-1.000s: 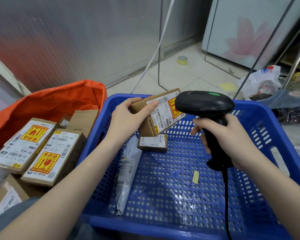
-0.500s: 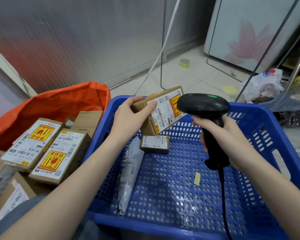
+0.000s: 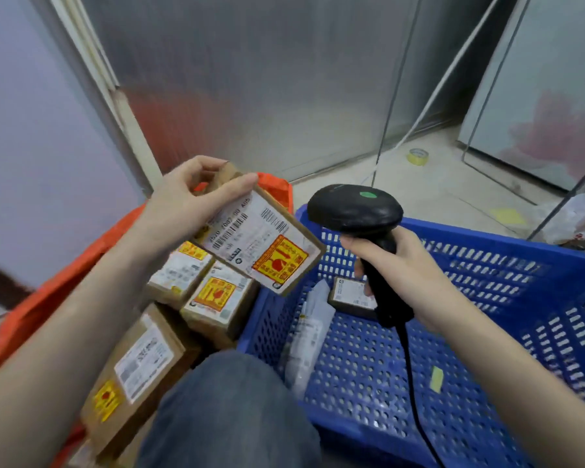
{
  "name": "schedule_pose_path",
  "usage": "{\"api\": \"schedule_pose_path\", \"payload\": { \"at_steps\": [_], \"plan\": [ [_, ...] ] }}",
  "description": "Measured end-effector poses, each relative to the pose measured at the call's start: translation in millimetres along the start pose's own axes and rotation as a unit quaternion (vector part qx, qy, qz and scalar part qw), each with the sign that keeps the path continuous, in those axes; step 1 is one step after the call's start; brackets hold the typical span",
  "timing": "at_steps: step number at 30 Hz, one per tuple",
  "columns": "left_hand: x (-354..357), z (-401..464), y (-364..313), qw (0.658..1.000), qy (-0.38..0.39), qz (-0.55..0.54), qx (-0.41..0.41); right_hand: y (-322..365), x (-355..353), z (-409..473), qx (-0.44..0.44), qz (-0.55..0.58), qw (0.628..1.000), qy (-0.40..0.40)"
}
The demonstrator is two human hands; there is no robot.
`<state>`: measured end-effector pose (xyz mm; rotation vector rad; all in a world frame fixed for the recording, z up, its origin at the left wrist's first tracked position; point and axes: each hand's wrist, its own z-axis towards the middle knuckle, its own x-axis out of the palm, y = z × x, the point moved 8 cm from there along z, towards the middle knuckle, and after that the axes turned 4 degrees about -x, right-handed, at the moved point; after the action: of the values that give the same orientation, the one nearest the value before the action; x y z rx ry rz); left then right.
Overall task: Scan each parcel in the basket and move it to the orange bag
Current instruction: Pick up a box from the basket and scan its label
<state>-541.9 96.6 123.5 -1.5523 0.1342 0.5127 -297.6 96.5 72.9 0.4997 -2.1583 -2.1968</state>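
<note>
My left hand (image 3: 186, 201) grips a brown cardboard parcel (image 3: 260, 244) with a white label and a yellow-red sticker, held in the air over the orange bag (image 3: 48, 298) and the basket's left rim. My right hand (image 3: 399, 265) holds a black barcode scanner (image 3: 355, 211) above the blue basket (image 3: 487, 332). In the basket lie a small brown box (image 3: 352, 295), partly hidden by the scanner, and a grey plastic mailer (image 3: 308, 336). Several labelled boxes (image 3: 217, 298) fill the orange bag.
My knee in grey trousers (image 3: 230, 410) sits between bag and basket. The scanner's black cable (image 3: 412, 393) trails across the basket. A roll of yellow tape (image 3: 418, 157) lies on the tiled floor, and plastic bags (image 3: 574, 221) sit at the far right.
My left hand has carried the parcel leftward and up, away from the scanner, from above the basket to above the orange bag. The view has swung left. The right hand still holds the scanner.
</note>
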Motion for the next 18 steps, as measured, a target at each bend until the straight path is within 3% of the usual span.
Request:
{"api": "schedule_pose_path", "payload": {
  "at_steps": [12, 18],
  "plan": [
    [-141.4, -37.3, 85.0, 0.982, -0.007, 0.185, -0.041, 33.3, 176.0, 13.5, -0.045, -0.052, 0.982, 0.179],
    [-140.0, -50.8, 163.7, 0.934, 0.124, 0.321, -0.096, 13.5, 218.5, 15.4, -0.008, -0.077, 0.968, 0.240]
  ]
}}
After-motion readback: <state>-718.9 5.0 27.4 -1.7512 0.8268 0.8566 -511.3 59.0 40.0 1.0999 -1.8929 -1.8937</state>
